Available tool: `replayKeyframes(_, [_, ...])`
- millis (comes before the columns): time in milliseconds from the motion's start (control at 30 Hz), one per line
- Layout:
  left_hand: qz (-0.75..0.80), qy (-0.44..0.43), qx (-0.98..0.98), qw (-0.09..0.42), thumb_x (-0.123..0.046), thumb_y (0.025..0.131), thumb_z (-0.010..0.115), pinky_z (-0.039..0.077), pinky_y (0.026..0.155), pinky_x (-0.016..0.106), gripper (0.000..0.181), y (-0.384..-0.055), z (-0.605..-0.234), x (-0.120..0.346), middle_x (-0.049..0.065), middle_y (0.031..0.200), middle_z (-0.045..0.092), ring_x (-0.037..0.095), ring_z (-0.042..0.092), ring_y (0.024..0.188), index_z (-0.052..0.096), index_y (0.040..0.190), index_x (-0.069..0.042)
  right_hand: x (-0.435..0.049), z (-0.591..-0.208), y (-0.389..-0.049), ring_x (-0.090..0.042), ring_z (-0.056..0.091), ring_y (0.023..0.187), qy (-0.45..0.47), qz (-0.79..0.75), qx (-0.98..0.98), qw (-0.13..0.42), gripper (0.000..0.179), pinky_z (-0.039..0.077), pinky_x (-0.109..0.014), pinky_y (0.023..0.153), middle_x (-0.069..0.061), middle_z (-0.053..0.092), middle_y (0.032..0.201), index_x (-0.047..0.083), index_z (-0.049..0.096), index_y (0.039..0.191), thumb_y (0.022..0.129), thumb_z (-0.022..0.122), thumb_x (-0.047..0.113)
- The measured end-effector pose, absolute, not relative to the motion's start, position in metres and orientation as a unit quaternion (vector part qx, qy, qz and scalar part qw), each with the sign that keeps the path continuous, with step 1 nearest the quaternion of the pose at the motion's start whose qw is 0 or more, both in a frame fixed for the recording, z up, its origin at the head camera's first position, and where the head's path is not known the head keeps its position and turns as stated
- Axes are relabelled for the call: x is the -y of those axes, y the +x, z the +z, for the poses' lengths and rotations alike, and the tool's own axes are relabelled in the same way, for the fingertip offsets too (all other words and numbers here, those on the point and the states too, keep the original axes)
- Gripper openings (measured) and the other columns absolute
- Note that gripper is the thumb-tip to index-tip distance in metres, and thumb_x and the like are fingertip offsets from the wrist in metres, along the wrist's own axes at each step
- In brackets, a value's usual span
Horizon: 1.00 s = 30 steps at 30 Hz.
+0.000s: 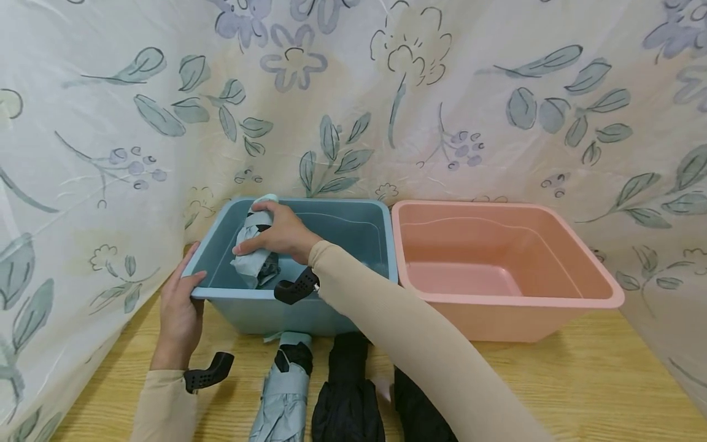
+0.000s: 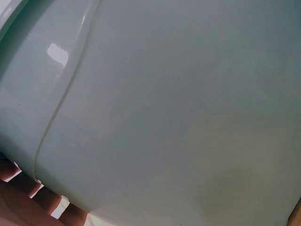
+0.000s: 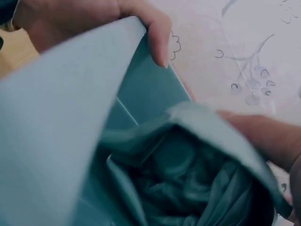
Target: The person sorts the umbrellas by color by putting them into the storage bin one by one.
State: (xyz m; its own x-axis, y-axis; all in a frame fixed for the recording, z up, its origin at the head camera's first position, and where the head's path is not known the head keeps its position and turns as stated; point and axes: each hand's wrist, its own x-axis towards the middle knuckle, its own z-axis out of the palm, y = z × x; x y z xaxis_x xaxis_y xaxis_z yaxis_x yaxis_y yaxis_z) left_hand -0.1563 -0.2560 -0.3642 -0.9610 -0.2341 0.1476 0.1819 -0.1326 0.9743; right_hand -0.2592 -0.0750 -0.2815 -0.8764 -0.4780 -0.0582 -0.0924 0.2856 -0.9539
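My right hand (image 1: 287,232) grips a folded light blue umbrella (image 1: 248,267) inside the left part of the blue plastic bin (image 1: 265,313). In the right wrist view the umbrella's open fabric end (image 3: 197,115) faces the camera, with dark folds inside. At the bin's near left corner, my left hand (image 1: 181,313) holds the rim, thumb over the front edge and fingers along the left side. The left wrist view is mostly filled by the bin's smooth outer wall (image 2: 164,117), with fingertips (image 2: 47,200) at its lower left edge.
A pink bin (image 1: 508,319) stands right beside the blue one. In front of the blue bin lie another light blue folded umbrella (image 1: 283,393), a black one (image 1: 347,405) and a black item (image 1: 420,408) partly under my right forearm. A flowered cloth (image 1: 342,92) hangs behind the wooden table (image 1: 580,387).
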Motion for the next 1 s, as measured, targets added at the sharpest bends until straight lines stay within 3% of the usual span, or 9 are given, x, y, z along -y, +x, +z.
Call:
replayKeyframes(233, [-0.756, 0.014, 0.641, 0.135, -0.017, 0.108, 0.038, 0.024, 0.115, 0.029, 0.053, -0.156, -0.366, 0.257, -0.001, 0.166, 0.02, 0.024, 0.022, 0.145, 0.032, 0.161, -0.023, 0.089, -0.286, -0.265, -0.023, 0.049, 0.124, -0.164, -0.548, -0.803, 0.165, 0.083, 0.043, -0.043, 0.101, -0.006, 0.046, 0.149, 0.017, 0.049, 0.15, 0.078, 0.09, 0.019])
replayKeyframes(367, [-0.758, 0.02, 0.637, 0.138, -0.017, 0.108, 0.039, 0.025, 0.113, 0.029, 0.053, -0.157, -0.367, 0.257, -0.001, 0.165, 0.021, 0.024, 0.022, 0.144, 0.033, 0.16, -0.023, 0.097, -0.288, -0.266, -0.023, 0.05, 0.124, -0.152, -0.546, -0.806, 0.172, 0.083, 0.043, -0.044, 0.1, -0.005, 0.046, 0.149, 0.019, 0.049, 0.15, 0.078, 0.09, 0.02])
replayKeyframes(567, [-0.757, 0.019, 0.639, 0.137, -0.018, 0.108, 0.039, 0.015, 0.12, 0.037, 0.053, -0.157, -0.367, 0.256, -0.001, 0.168, 0.017, 0.024, 0.019, 0.148, 0.032, 0.161, -0.021, 0.107, -0.29, -0.267, -0.024, 0.052, 0.127, -0.133, -0.539, -0.812, 0.18, 0.081, 0.045, -0.043, 0.101, -0.003, 0.047, 0.149, 0.02, 0.051, 0.148, 0.077, 0.091, 0.022])
replayKeyframes(667, [-0.758, 0.016, 0.637, 0.139, -0.017, 0.108, 0.039, 0.015, 0.12, 0.037, 0.053, -0.158, -0.366, 0.255, 0.0, 0.168, 0.018, 0.023, 0.02, 0.148, 0.032, 0.161, -0.019, 0.108, -0.291, -0.268, -0.026, 0.052, 0.129, -0.132, -0.535, -0.813, 0.187, 0.081, 0.045, -0.043, 0.102, -0.004, 0.047, 0.149, 0.02, 0.051, 0.148, 0.077, 0.091, 0.022])
replayKeyframes(800, [-0.758, 0.019, 0.637, 0.14, -0.016, 0.108, 0.038, 0.016, 0.119, 0.038, 0.053, -0.159, -0.366, 0.255, 0.0, 0.167, 0.02, 0.024, 0.021, 0.148, 0.032, 0.161, -0.02, 0.109, -0.295, -0.271, -0.025, 0.053, 0.125, -0.131, -0.532, -0.814, 0.196, 0.079, 0.046, -0.042, 0.1, -0.005, 0.049, 0.145, 0.018, 0.053, 0.146, 0.077, 0.091, 0.021])
replayKeyframes(1000, [-0.76, 0.02, 0.635, 0.138, -0.016, 0.108, 0.038, 0.015, 0.119, 0.041, 0.053, -0.159, -0.366, 0.256, 0.0, 0.165, 0.021, 0.025, 0.02, 0.146, 0.033, 0.16, -0.024, 0.11, -0.299, -0.274, -0.022, 0.056, 0.107, -0.134, -0.532, -0.81, 0.209, 0.075, 0.048, -0.037, 0.092, -0.008, 0.055, 0.131, 0.013, 0.054, 0.141, 0.077, 0.091, 0.016])
